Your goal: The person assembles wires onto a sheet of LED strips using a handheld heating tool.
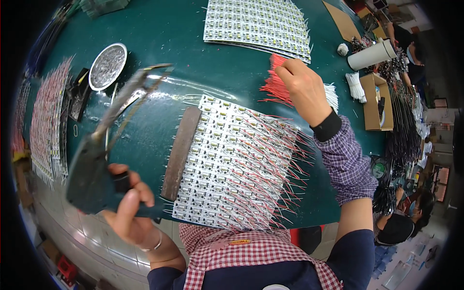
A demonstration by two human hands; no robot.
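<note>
My left hand [131, 220] wraps round the grip of a dark pistol-shaped soldering gun [89, 169], blurred by motion. Its long metal tip and thin feed tube point up and away, above the table. My right hand [305, 89] is closed over a pile of red wires [276, 84], its fingertips pinching at them; how many it holds is hidden. White wires [331, 96] show beside that wrist. Between my arms lies a panel of small white circuit boards [208, 159], with red and white wires standing out across its right part. A brown metal bar [181, 153] rests along its left edge.
A round dish [108, 66] of silvery bits stands at the left, near stacked wired panels [48, 121]. More white board panels [256, 26] lie at the far side. On the right are a white cylinder [372, 54], an open cardboard box [378, 104] and other people.
</note>
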